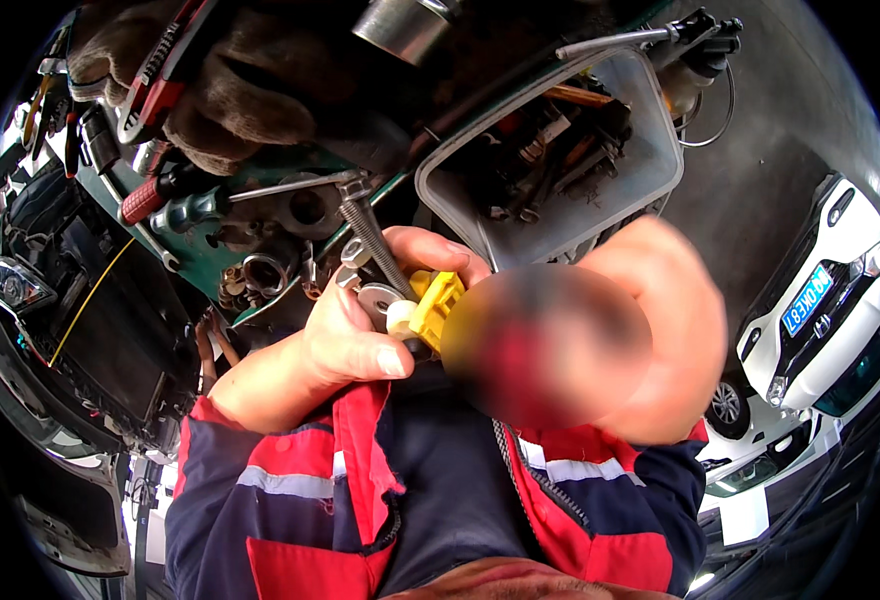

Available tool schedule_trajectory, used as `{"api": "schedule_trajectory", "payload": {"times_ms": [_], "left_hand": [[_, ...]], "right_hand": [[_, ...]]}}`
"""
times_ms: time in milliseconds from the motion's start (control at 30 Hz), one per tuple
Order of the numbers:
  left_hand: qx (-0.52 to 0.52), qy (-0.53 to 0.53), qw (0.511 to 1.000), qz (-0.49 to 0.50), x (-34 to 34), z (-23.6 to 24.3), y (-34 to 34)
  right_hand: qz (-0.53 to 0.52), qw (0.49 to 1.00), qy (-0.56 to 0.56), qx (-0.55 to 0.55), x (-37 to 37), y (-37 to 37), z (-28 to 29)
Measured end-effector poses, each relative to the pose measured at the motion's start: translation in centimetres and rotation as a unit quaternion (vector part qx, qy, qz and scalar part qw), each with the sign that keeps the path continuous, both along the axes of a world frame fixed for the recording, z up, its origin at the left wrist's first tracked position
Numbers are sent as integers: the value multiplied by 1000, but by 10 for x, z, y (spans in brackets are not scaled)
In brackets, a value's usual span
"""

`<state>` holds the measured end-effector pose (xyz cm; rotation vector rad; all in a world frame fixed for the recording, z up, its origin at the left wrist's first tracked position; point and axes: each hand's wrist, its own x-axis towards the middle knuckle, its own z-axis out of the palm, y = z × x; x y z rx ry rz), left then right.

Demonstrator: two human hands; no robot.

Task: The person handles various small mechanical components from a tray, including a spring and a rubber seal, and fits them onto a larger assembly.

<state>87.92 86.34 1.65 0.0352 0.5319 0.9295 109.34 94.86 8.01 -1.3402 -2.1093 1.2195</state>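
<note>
My left hand (345, 350) holds a yellow plastic piece (433, 308) together with metal hardware: a long threaded bolt (372, 238), a washer (378, 298) and a shorter bolt (356, 254). Its thumb lies across the front, with fingers curled behind. My right hand (660, 330) is raised beside it on the right, bent and smeared, and a round blurred patch covers its fingers, so I cannot see what it holds.
Behind my hands, a green bench (188, 244) carries gloves (230, 110), wrenches, screwdrivers and a metal cylinder (403, 25). A translucent bin (624, 180) holds rusty parts. A dark car (70, 310) stands left, near another person's hands (210, 345); a white car (830, 300) stands right.
</note>
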Motion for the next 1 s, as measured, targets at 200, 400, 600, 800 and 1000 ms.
{"api": "schedule_trajectory", "payload": {"times_ms": [200, 400, 600, 800, 1000], "left_hand": [[51, -34, 997, 37, 5, -9, 1], [39, -122, 991, 26, 2, -15, 7], [58, -116, 991, 22, 1, -16, 2], [9, -115, 992, 41, 0, -8, 3], [2, -111, 993, 34, 0, -8, 3]], "right_hand": [[62, 996, 60, 26, -27, -24, -3], [46, 959, -205, 190, 2, 34, -33], [84, 913, -325, 231, -8, 38, -39], [163, 967, -136, 138, 10, 48, -27], [-39, 969, 41, 240, 19, 57, -8]]}}
